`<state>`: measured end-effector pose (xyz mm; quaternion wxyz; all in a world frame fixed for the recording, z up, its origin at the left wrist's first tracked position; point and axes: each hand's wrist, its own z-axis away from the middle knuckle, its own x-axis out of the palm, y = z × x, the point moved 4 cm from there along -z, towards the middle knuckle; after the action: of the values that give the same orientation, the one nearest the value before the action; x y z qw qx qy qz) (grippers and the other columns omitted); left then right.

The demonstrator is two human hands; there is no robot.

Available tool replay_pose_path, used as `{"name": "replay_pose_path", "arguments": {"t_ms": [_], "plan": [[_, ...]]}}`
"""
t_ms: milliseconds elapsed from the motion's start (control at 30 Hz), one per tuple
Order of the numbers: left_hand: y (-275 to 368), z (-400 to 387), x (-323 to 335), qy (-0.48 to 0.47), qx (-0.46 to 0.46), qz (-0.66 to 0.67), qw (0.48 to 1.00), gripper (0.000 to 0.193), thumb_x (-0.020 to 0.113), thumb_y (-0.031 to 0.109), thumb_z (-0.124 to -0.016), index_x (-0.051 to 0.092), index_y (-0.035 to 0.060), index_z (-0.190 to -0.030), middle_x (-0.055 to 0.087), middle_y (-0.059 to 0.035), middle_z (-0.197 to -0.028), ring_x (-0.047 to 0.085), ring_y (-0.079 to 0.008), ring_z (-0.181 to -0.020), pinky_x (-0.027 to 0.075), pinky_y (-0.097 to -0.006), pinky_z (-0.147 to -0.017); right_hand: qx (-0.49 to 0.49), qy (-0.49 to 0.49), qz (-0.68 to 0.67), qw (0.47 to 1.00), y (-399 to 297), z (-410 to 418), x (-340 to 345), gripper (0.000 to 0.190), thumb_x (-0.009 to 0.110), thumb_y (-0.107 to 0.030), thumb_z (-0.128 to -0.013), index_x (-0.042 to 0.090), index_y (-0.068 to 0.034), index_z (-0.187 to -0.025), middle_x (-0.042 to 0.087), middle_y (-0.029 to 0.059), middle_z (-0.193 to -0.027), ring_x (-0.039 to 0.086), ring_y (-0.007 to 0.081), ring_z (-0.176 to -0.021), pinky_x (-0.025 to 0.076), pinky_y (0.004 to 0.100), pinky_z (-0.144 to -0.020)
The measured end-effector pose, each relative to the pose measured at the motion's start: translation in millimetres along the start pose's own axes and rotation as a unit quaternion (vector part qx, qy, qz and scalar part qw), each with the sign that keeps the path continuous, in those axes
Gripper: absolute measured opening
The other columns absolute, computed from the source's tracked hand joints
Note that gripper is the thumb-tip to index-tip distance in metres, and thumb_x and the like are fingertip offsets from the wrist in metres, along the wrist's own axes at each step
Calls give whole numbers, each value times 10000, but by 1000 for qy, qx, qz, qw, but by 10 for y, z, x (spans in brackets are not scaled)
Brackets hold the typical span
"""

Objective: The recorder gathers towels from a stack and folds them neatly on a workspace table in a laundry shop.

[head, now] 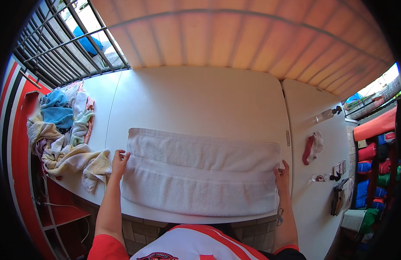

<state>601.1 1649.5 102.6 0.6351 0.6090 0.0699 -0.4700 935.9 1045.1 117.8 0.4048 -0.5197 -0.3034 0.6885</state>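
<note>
A white terry towel [200,174] lies folded into a long flat rectangle on the white table [200,97], its near edge close to the table's front rim. My left hand [119,164] is at the towel's left edge, fingers bent and thumb tip by the cloth. At the opposite end my right hand [282,177] touches the right edge with thumb and fingers. Whether either hand pinches the cloth is not clear. Left of my left hand sits a heap of crumpled cloths [62,120], cream, blue and pale green; a cream cloth [96,169] reaches close to my forearm.
To the right, a second white table [304,195] holds a clear spray bottle [324,115], red-and-white socks [313,148] and another small bottle [320,178]. Beyond it, a shelf [371,191] carries colourful bundles. Window bars [73,39] and an orange ribbed panel [213,39] border the far side.
</note>
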Motion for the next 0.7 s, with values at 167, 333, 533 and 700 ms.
{"name": "replay_pose_path", "arguments": {"t_ms": [167,333,533,700], "plan": [[-381,759,-250,-148,-68,-121,979,241,617,263,-838,580,26,-860,557,5,-741,478,-67,-671,394,-236,-589,49,-48,191,979,504,597,-278,248,638,-198,-815,573,-10,-962,550,33,-680,486,117,-606,418,263,-573],[-189,938,-421,-159,-53,196,966,260,578,233,-871,598,11,-1006,605,19,-857,525,-61,-764,415,-213,-718,45,-19,85,995,630,579,-510,251,632,-236,-822,567,5,-849,525,28,-590,443,109,-523,377,275,-519],[-662,1067,-349,-137,-31,36,989,198,633,198,-829,548,19,-830,501,22,-695,411,-70,-623,349,-240,-551,27,7,212,977,826,806,-425,283,639,-282,-825,568,-15,-890,540,28,-638,447,85,-569,370,255,-524],[-735,1235,-336,-129,-30,93,987,178,644,168,-818,560,27,-888,554,18,-736,468,-60,-649,384,-227,-598,-71,153,209,963,903,1152,-340,276,630,-277,-820,557,-20,-887,587,124,-697,563,261,-625,445,351,-602]]}}
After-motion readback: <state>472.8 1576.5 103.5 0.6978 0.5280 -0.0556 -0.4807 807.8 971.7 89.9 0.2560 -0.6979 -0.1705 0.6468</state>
